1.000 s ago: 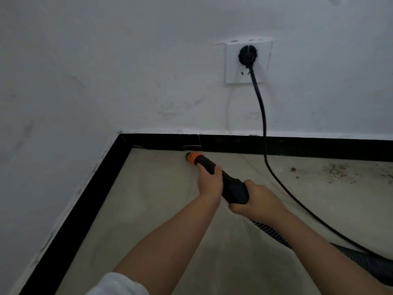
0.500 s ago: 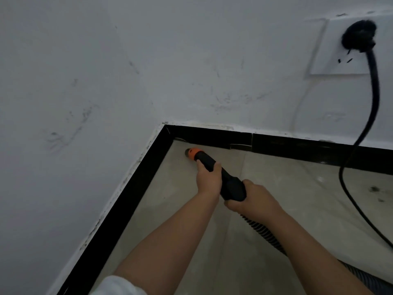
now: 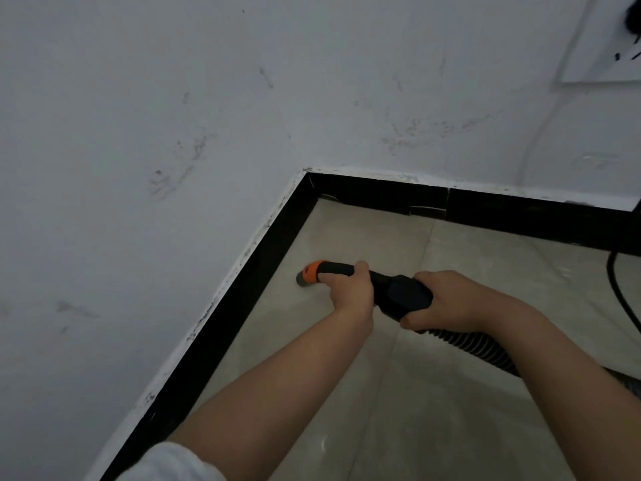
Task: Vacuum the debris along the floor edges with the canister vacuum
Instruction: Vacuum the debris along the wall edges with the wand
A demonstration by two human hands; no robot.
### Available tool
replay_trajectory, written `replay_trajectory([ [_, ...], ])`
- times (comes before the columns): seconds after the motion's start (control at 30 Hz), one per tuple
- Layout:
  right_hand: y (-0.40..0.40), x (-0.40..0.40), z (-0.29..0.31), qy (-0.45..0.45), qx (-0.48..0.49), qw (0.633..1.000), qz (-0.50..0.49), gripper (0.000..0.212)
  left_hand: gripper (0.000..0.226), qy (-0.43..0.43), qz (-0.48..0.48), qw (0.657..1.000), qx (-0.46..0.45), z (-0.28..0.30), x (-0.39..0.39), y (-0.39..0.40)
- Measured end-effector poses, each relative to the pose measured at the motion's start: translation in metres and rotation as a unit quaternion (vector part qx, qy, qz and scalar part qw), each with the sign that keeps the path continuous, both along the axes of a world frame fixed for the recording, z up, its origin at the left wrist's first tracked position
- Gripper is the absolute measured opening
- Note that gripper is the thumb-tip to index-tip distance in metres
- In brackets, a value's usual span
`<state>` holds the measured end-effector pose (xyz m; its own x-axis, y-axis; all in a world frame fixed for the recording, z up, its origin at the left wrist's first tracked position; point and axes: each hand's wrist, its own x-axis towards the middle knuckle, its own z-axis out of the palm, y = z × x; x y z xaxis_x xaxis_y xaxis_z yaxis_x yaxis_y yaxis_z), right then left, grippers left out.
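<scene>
The black baseboard (image 3: 242, 300) runs along the left wall and meets the far baseboard (image 3: 520, 210) at the corner; open tiled floor (image 3: 433, 394) spreads to the right of the arms. Half a second ago the orange nozzle tip (image 3: 310, 274) pointed into the far corner; now it has swung left and sits low just beside the left baseboard. The left hand (image 3: 348, 289) has its grip wrapped round the black wand (image 3: 338, 269) behind the tip. The right hand (image 3: 447, 300) grips the handle (image 3: 404, 295), where the ribbed hose (image 3: 475, 345) leaves. A power cord (image 3: 621, 293) hangs at right.
</scene>
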<state>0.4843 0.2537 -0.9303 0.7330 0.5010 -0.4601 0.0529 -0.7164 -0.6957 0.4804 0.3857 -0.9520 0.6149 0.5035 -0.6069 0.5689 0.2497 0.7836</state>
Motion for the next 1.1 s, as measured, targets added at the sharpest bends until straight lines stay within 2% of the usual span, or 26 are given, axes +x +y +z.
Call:
replay_trajectory([
  [0.27, 0.033, -0.043, -0.028, -0.007, 0.010, 0.999, 0.039, 0.037, 0.068, 0.010, 0.019, 0.995, 0.094, -0.006, -0.041, 0.025],
  [0.4, 0.047, -0.062, -0.040, -0.004, 0.016, 0.999, 0.033, 0.037, 0.067, 0.032, 0.013, 0.994, 0.099, -0.001, -0.053, 0.032],
  [0.63, -0.029, -0.088, -0.010, -0.054, -0.010, 0.997, -0.052, 0.040, 0.068, -0.038, -0.107, 0.990, 0.088, 0.023, -0.058, -0.038],
  [0.87, -0.156, -0.141, 0.014, 0.032, -0.046, 0.995, -0.081, 0.056, 0.077, -0.053, -0.278, 0.959, 0.022, 0.047, -0.093, -0.149],
  [0.97, -0.204, -0.173, 0.008, 0.110, -0.015, 0.989, -0.102, 0.057, 0.080, -0.051, -0.369, 0.928, 0.024, 0.051, -0.118, -0.190],
  [1.1, -0.256, -0.213, -0.005, 0.232, 0.013, 0.965, -0.124, 0.052, 0.079, -0.075, -0.485, 0.870, 0.040, 0.051, -0.158, -0.224],
])
